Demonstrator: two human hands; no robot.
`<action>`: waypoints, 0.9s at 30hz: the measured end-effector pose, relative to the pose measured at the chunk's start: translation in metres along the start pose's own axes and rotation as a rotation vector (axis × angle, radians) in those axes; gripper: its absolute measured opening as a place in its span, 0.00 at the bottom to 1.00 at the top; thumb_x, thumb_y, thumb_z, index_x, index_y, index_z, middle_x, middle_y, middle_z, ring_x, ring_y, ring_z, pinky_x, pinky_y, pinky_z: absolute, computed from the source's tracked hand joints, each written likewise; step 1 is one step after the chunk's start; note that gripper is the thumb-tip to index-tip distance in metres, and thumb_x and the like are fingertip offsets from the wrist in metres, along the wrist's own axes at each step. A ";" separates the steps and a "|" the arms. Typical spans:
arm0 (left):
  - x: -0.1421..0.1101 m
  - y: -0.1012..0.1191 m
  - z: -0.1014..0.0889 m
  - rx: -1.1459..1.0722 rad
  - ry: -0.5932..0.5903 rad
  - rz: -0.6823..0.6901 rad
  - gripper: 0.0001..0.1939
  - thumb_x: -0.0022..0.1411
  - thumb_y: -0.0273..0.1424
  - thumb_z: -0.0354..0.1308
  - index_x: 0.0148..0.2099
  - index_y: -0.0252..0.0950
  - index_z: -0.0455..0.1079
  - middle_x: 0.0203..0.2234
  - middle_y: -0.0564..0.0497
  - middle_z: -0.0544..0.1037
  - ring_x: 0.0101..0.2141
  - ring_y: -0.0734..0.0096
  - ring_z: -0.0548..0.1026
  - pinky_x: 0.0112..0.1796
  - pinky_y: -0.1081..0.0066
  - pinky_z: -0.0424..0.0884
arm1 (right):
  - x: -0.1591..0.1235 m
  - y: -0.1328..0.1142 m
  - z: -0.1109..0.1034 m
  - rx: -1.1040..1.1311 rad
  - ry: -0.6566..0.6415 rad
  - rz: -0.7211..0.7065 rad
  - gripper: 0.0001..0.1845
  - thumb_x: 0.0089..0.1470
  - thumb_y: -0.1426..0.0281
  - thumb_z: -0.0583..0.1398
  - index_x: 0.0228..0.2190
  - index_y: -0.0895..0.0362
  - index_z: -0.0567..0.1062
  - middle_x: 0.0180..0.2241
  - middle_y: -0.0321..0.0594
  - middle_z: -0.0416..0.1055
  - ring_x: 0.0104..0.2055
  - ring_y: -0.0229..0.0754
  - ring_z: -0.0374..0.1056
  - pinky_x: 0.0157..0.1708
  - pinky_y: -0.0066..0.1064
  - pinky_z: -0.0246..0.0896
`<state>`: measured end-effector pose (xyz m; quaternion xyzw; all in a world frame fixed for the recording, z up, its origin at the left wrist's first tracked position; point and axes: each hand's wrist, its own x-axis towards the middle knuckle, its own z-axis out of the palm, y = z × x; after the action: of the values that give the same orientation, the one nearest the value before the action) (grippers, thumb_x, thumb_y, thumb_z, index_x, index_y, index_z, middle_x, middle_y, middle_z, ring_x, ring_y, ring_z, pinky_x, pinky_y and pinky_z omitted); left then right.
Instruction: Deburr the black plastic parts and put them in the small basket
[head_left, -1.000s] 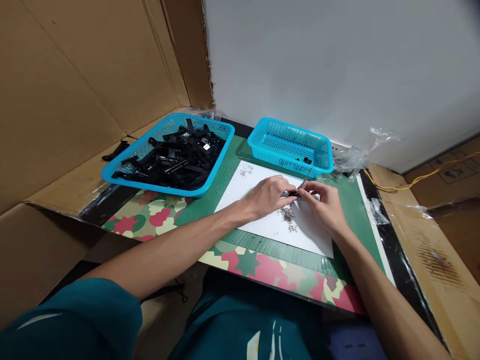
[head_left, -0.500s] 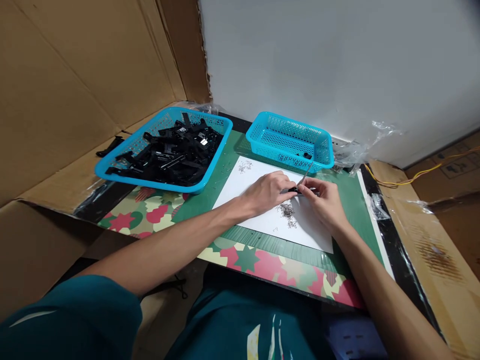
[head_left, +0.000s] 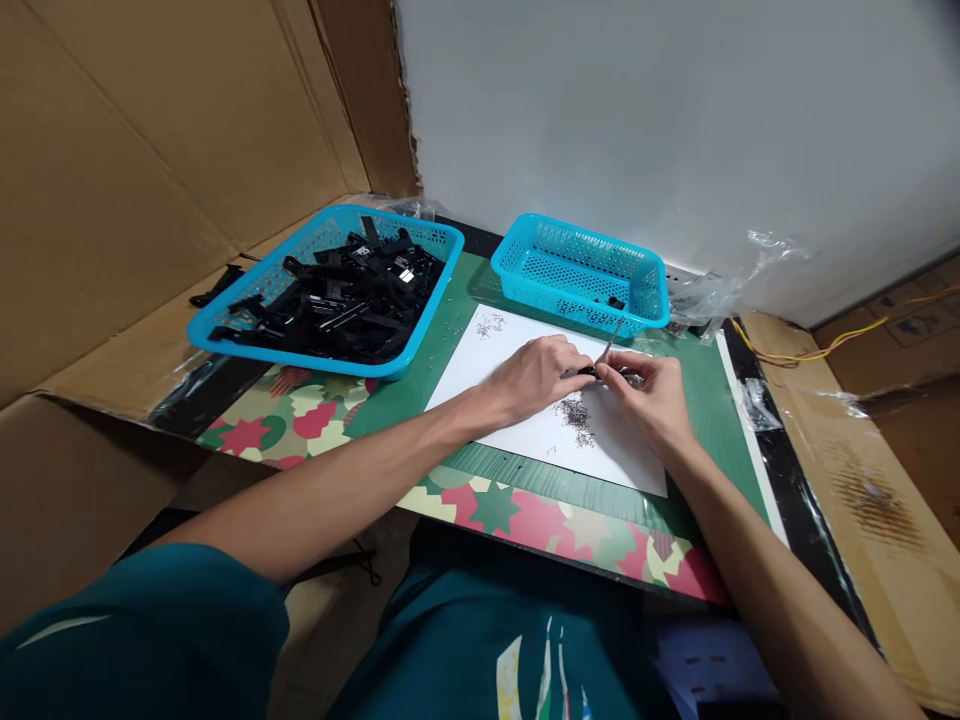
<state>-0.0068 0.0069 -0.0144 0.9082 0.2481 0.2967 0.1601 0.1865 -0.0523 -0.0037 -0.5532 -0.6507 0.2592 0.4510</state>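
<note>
My left hand [head_left: 541,375] is closed, thumb and fingers pinching a small black plastic part [head_left: 589,371] over the white paper [head_left: 487,375]. Against it on the right, my right hand [head_left: 646,388] is closed on thin metal tweezers [head_left: 610,341], whose upper end slants up past the fingers. The fingers hide most of the black part and the tweezers' lower end. Just below the hands lies a pile of tiny metal pieces, perhaps springs [head_left: 575,418]. A smaller scatter of such pieces [head_left: 491,325] is at the paper's far left corner.
At the left stands a blue basket [head_left: 330,367] heaped with black plastic parts [head_left: 337,300]. Behind the paper is a smaller blue basket [head_left: 570,306] holding a few black pieces. Cardboard [head_left: 187,130] walls the left; clear plastic wrap [head_left: 705,300] and yellow wires [head_left: 832,352] lie right.
The view has shifted slightly. Both hands stay together over the paper with the same hold, and the fingers and tweezers have moved only a little.
</note>
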 end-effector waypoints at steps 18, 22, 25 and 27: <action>0.003 0.000 -0.010 -0.258 0.276 -0.328 0.06 0.71 0.34 0.59 0.46 0.37 0.70 0.36 0.50 0.80 0.35 0.68 0.78 0.36 0.68 0.71 | 0.004 -0.002 -0.049 -0.122 -0.156 0.090 0.09 0.52 0.67 0.60 0.22 0.55 0.74 0.23 0.36 0.71 0.28 0.41 0.64 0.31 0.34 0.55; 0.007 0.000 -0.011 -0.326 0.321 -0.357 0.06 0.71 0.34 0.59 0.44 0.37 0.67 0.34 0.52 0.77 0.34 0.71 0.76 0.34 0.71 0.69 | -0.005 -0.004 -0.053 -0.360 -0.415 0.069 0.09 0.51 0.71 0.61 0.21 0.54 0.76 0.22 0.37 0.73 0.24 0.41 0.64 0.27 0.34 0.51; 0.008 0.000 -0.010 -0.314 0.320 -0.353 0.06 0.70 0.34 0.60 0.43 0.37 0.67 0.35 0.52 0.76 0.33 0.72 0.74 0.34 0.71 0.69 | -0.008 -0.008 -0.047 -0.475 -0.378 0.014 0.13 0.56 0.67 0.64 0.20 0.54 0.76 0.22 0.39 0.76 0.24 0.41 0.65 0.28 0.35 0.50; 0.008 -0.001 -0.009 -0.314 0.320 -0.350 0.06 0.69 0.33 0.60 0.44 0.37 0.67 0.36 0.52 0.76 0.33 0.73 0.73 0.34 0.71 0.68 | -0.006 -0.013 -0.042 -0.527 -0.327 0.022 0.15 0.57 0.64 0.66 0.20 0.54 0.76 0.23 0.40 0.77 0.24 0.41 0.65 0.28 0.36 0.50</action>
<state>-0.0071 0.0138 -0.0041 0.7572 0.3745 0.4388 0.3064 0.2162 -0.0681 0.0246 -0.6091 -0.7533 0.1720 0.1787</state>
